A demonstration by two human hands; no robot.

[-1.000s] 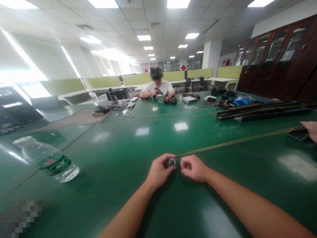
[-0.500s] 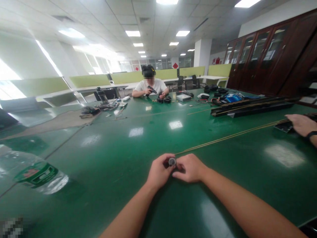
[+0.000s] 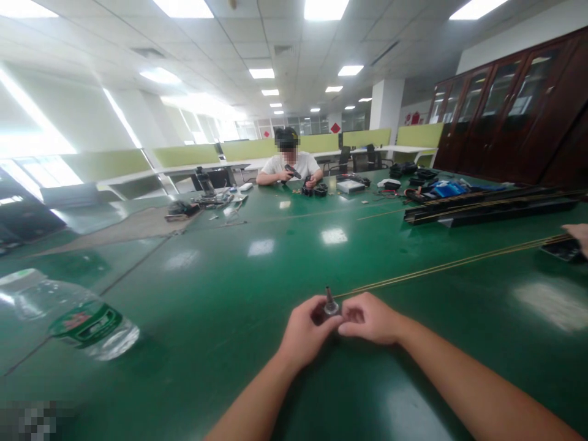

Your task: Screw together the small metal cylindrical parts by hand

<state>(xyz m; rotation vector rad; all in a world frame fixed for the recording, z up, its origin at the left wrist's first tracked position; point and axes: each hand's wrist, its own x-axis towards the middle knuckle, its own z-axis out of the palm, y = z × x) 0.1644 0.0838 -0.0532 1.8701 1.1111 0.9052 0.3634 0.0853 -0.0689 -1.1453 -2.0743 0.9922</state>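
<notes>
A small grey metal part [image 3: 331, 306], with a thin post rising from a wider round base, stands upright between my hands just over the green table. My left hand [image 3: 305, 327] pinches it from the left between thumb and fingers. On its other side, my right hand [image 3: 372, 318] has its fingers curled in close to the base, thumb tip beside the left thumb. Whatever those right fingertips hold, if anything, is hidden. Thin brass-coloured rods [image 3: 441, 266] run across the table from behind the part toward the far right.
A clear plastic bottle [image 3: 87, 321] with a green label lies on its side at left. Another person's hand [image 3: 577, 236] is at the right edge by the rods. Black metal channels [image 3: 487, 208] lie behind. Across the table, a person [image 3: 291, 166] holds a power drill [image 3: 292, 172].
The metal part has tilted from pointing at me to upright, its post now showing. The view has turned a little left, and the other person's hand is now mostly out of frame.
</notes>
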